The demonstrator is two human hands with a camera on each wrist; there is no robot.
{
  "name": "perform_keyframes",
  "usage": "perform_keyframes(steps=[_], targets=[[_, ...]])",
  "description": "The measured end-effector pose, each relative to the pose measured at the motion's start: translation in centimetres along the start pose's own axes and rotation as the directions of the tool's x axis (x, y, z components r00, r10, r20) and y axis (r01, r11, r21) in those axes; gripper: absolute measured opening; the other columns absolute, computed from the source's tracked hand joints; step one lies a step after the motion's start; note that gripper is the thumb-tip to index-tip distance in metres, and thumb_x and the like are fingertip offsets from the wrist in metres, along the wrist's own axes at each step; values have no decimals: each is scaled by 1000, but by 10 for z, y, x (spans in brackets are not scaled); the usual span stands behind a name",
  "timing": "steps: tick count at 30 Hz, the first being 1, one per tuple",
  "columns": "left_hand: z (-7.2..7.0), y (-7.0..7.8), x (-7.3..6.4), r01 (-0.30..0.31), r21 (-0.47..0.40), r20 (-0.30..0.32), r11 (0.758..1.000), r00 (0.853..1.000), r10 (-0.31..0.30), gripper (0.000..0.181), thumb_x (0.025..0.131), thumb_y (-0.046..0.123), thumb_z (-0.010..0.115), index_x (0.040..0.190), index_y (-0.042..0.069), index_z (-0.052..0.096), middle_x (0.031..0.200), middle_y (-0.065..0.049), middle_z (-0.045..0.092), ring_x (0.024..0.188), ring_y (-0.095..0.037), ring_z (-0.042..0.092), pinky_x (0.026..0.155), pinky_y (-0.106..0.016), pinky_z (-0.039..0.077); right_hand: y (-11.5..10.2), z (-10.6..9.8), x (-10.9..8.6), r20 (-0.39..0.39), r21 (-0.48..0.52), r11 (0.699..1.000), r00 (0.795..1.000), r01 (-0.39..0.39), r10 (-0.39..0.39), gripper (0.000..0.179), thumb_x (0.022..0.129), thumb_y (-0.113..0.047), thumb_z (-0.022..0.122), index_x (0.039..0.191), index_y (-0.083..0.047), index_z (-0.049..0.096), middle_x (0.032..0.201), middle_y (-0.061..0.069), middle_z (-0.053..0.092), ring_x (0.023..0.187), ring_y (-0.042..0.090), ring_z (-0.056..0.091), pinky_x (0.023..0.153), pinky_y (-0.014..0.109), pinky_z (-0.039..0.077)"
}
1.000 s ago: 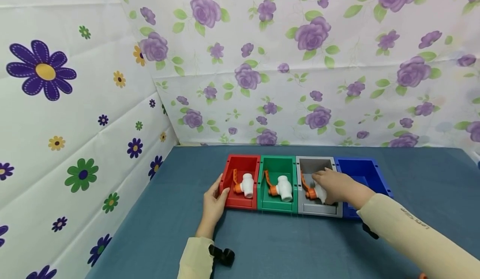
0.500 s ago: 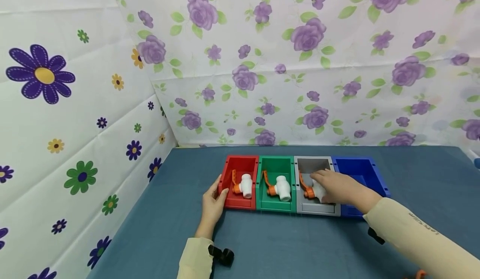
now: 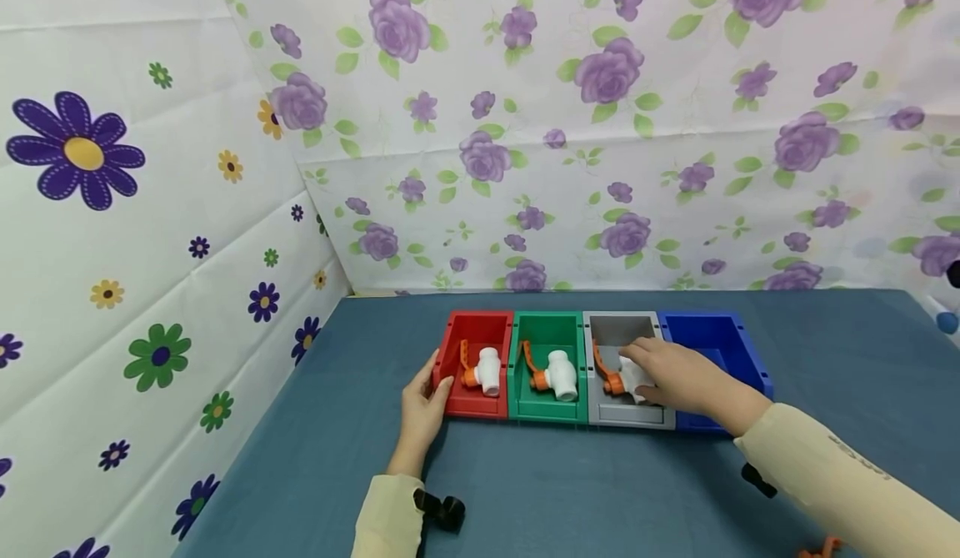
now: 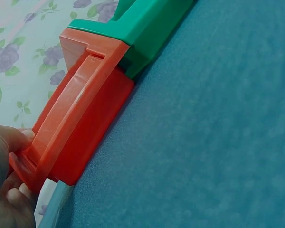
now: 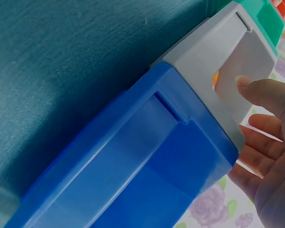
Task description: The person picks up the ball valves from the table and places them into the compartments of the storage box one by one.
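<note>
Four joined bins hold white ball valves with orange handles, except the blue bin. My left hand (image 3: 422, 404) grips the side wall of the red bin (image 4: 92, 123), thumb over the rim and fingers underneath. One valve (image 3: 487, 372) lies in this bin, and another valve (image 3: 560, 374) in the green bin (image 3: 550, 324). My right hand (image 3: 678, 379) reaches into the grey bin (image 3: 622, 324), over the right part of a third valve (image 3: 613, 381). In the right wrist view its thumb and fingers stand apart at the grey rim; the bin wall hides most of that valve.
The blue bin (image 3: 701, 337) adjoins the grey one at the right, under my right wrist. A blue-grey cloth (image 3: 562, 491) covers the table. At the lower right edge an orange handle (image 3: 825, 548) shows beside my sleeve. Flowered sheets (image 3: 480, 233) stand behind and left.
The head view shifts slightly, and more of the orange handle at the lower right appears. My right hand has eased a little rightward over the grey bin's valve. My left hand keeps its grip.
</note>
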State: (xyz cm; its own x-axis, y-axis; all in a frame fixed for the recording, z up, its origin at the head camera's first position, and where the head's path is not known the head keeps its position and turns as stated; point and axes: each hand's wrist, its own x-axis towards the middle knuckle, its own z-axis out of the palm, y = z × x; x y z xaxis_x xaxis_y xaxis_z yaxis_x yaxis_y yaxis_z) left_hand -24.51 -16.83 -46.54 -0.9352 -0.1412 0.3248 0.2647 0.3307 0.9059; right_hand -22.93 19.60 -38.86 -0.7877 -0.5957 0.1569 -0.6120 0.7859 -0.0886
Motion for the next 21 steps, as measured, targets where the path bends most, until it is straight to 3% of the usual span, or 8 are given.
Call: perform_keyframes(steps=[1, 8, 15, 21], targets=[[1, -5, 2, 4, 1, -3, 1000, 1000, -4, 50, 90, -2, 59, 139, -2, 45, 140, -22, 48, 128, -35, 48, 100, -47, 43, 0, 0, 0, -10, -1, 1000, 1000, 4, -4, 49, 78, -15, 77, 121, 1, 58, 109, 13, 62, 94, 25, 62, 78, 39, 55], [-1, -5, 2, 12, -5, 0, 1000, 1000, -12, 50, 89, -7, 57, 137, -6, 44, 139, -27, 46, 128, -40, 46, 100, -52, 41, -5, 1, -5, -39, 22, 1000, 999, -9, 10, 43, 78, -14, 78, 116, -3, 61, 103, 9, 63, 89, 20, 62, 75, 37, 55], [-2, -5, 0, 10, -1, 5, 1000, 1000, -10, 50, 91, -1, 59, 140, 1, 46, 141, -21, 47, 129, -35, 47, 101, -46, 42, -12, 0, -8, -35, 28, 999, 999, -30, 31, 40, 77, -15, 78, 112, -3, 63, 103, 9, 64, 90, 22, 63, 77, 39, 56], [0, -8, 1, 5, -16, 4, 1000, 1000, -5, 51, 90, -1, 59, 139, 1, 46, 141, -21, 47, 129, -35, 46, 100, -47, 42, -13, -1, -12, -22, 0, 1000, 999, -26, 26, 37, 77, -17, 78, 109, -4, 65, 102, 7, 65, 91, 23, 63, 79, 41, 55]])
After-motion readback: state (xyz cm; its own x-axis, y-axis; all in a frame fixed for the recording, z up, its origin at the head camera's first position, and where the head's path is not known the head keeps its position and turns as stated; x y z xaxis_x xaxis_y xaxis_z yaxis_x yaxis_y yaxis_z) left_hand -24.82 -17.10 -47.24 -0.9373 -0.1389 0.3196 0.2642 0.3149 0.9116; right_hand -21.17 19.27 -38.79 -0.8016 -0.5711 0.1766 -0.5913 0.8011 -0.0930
